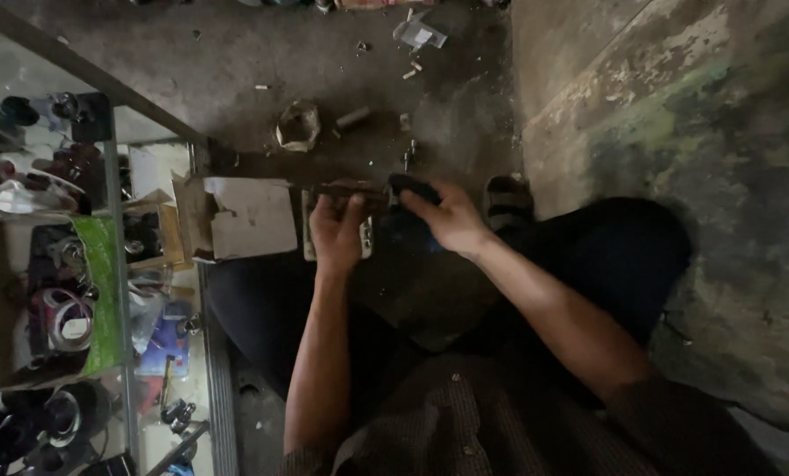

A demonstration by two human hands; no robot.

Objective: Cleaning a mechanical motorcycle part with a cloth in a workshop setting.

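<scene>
Head view: my left hand (337,231) is closed around a dark metal bar (346,190), and my right hand (447,216) grips its black handle (412,187), likely a tool, over the gritty concrete floor (236,62). Step: adjusting it. Next move needs steady counter-grip. A torn cardboard box (245,216) lies left.

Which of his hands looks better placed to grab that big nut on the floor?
Probably the left hand: the large hex nut lies ahead on its side, while the right hand grips the tool's dark handle.
</scene>
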